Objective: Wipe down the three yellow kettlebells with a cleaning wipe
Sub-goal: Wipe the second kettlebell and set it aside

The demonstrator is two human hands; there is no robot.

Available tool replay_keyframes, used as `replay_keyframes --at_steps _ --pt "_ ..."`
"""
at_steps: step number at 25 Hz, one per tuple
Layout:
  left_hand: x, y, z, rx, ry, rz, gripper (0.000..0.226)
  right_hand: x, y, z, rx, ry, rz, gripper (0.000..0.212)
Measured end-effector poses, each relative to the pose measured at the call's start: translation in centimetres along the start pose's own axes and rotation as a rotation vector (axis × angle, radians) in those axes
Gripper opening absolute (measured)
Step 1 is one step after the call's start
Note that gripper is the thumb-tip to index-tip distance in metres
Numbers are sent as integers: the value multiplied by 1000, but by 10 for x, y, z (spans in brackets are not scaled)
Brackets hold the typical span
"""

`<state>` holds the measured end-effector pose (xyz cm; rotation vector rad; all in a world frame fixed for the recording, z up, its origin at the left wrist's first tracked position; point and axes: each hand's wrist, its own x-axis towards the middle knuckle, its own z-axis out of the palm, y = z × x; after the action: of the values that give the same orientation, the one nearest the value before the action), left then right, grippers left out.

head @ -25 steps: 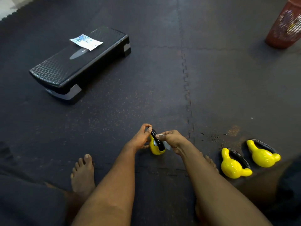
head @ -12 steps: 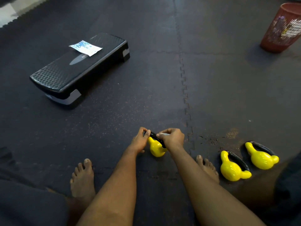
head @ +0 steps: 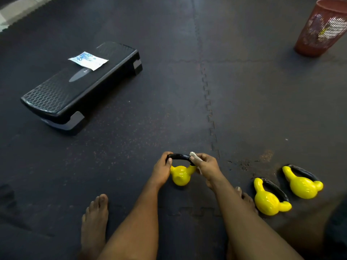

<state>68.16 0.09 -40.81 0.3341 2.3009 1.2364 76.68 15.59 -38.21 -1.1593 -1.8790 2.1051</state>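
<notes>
**Kettlebell (head: 181, 177) held by its handle, wipe at the right end**

The kettlebell stands on the floor (head: 262, 109) just in front of the person, between their bare feet, with its yellow body down and its black handle (head: 178, 156) arched on top. The left hand (head: 161, 171) grips the left end of the handle, fingers curled over it and the thumb on the near side. The right hand (head: 206, 166) has its fingers curled round the right end of the handle and pinches a white wipe (head: 194, 156) against it; a corner of the wipe sticks up above the fingers.

Two more yellow kettlebells lie on their sides to the right. The second kettlebell (head: 268, 201) is just beside the right foot (head: 246, 198), and the third kettlebell (head: 302, 186) lies just past it. They are close together; whether they touch cannot be told.

The left foot (head: 94, 222) rests flat on the floor, left of the left forearm. Well apart, toward the far left, sits a black step (head: 75, 91) with a white-and-blue packet (head: 88, 60) lying on its top near the far end. A red mesh basket (head: 323, 29) stands at the far right corner of the floor, with something pale inside. A toothed seam in the floor runs from the far side down to just right of the right hand.
</notes>
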Motion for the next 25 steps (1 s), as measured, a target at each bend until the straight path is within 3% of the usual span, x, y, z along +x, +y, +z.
replay_keyframes --at_steps 4,9,12,13,18,21,25 --pt "20 8 15 99 64 42 22 26 8 -7 54 105 21 21" --pt "72 55 62 71 120 158 18 77 7 -43 186 458 14 23" --pt "109 88 99 74 37 180 16 109 -2 -76 160 669 14 9" --pt "119 93 110 99 25 173 17 116 0 -83 157 703 22 2" --pt "151 89 133 274 54 78 27 131 13 -85 178 665 71 17" --pt "147 91 127 326 51 74 32 130 13 -90 216 656 76 5" --pt "112 115 146 518 194 254 18 99 1 -132 271 929 165 12"
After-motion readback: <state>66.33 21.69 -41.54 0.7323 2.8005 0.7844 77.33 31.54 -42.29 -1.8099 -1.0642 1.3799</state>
